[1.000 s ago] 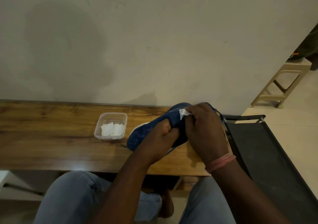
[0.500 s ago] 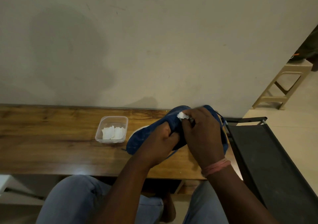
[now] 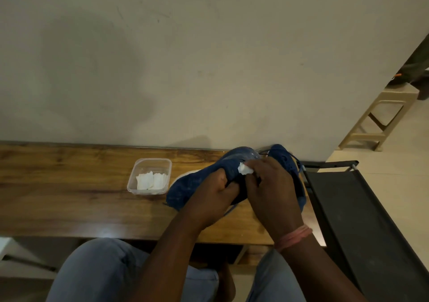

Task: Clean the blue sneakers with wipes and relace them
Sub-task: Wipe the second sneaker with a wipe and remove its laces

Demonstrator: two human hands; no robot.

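Note:
A blue sneaker (image 3: 190, 185) lies on its side on the wooden table (image 3: 69, 199), toe toward the left. My left hand (image 3: 213, 199) grips its upper near the middle. My right hand (image 3: 271, 192) pinches a crumpled white wipe (image 3: 244, 169) and presses it against the sneaker's upper. A second blue sneaker (image 3: 285, 160) sits just behind my right hand, partly hidden by it. A blue lace end (image 3: 228, 210) trails out under the first shoe.
A clear plastic tub (image 3: 148, 162) holding folded white wipes stands left of the shoes. The wall runs along the table's back edge. A black folding chair (image 3: 362, 220) is at the right, and a beige stool (image 3: 380, 120) stands farther off.
My right hand has shifted the wipe slightly along the sneaker's upper; more of the wipe shows. My left hand keeps its grip, and the view has tilted a little.

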